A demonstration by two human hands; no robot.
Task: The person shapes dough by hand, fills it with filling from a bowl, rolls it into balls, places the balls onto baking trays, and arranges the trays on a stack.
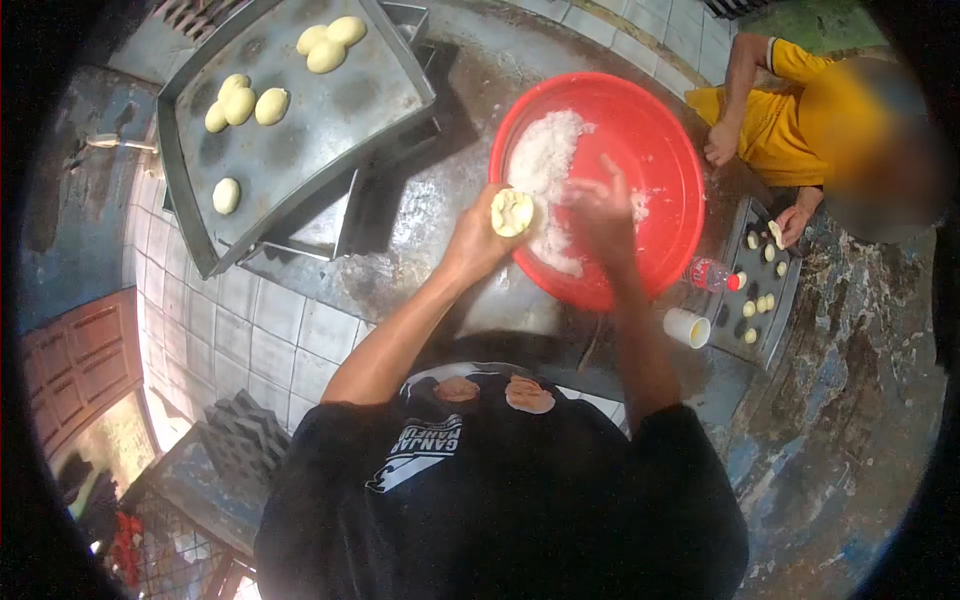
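My left hand [482, 238] is closed around a cupped piece of dough [512, 213], pale yellow with a hollowed top, at the near left rim of a red basin [655, 150]. Over the inside of that basin is my right hand [603, 215], its fingers apart and somewhat blurred; I see nothing held in it. White crumbly filling [545, 155] is heaped along the basin's left side, partly behind my hands. A few bits of it lie near the right wall.
A large metal tray [300, 140] with several dough balls stands at the left. At the right, a co-worker's hand [792, 225] holds a small piece over a dark tray [765, 335] of small dough pieces. A plastic bottle [708, 274] and a cup [686, 326] lie beside the basin.
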